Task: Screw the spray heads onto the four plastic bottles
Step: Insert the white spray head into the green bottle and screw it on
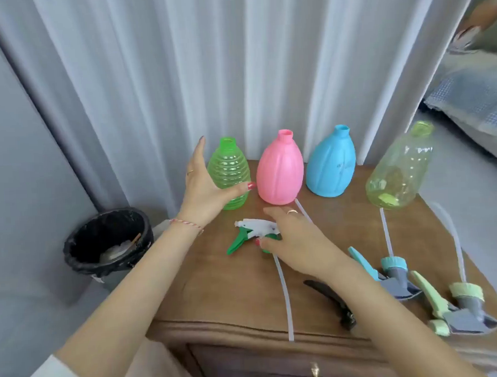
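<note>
Step in hand: we are starting on the first bottle; all four necks stand bare, so no head is screwed on yet.
Left hand: our left hand point(204, 187) cups the green ribbed bottle point(230, 175) from its left side, fingers spread wide and thumb across its front; we judge it touches the bottle but has not closed round it.
Right hand: our right hand point(294, 240) lies over the green-and-white spray head point(251, 233) on the wooden cabinet top point(217, 282), fingers loosely curled; whether they pinch it yet we cannot tell.
Bottles: the pink bottle point(279, 172), blue bottle point(331, 166) and clear yellowish bottle point(399, 171) stand in a row to the right of the green one, the last leaning in this wide view.
Other heads: a blue-collared spray head point(394, 275) and a pale-green spray head point(463, 306) lie near the right edge, tubes trailing; a fourth we cannot make out.
Next move: we judge it calls for lifting the head, threading its tube point(284, 290) into the green neck, then turning the collar while the left hand steadies the bottle.
Clutter: a dark hair clip point(331, 302) lies beside our right forearm.
</note>
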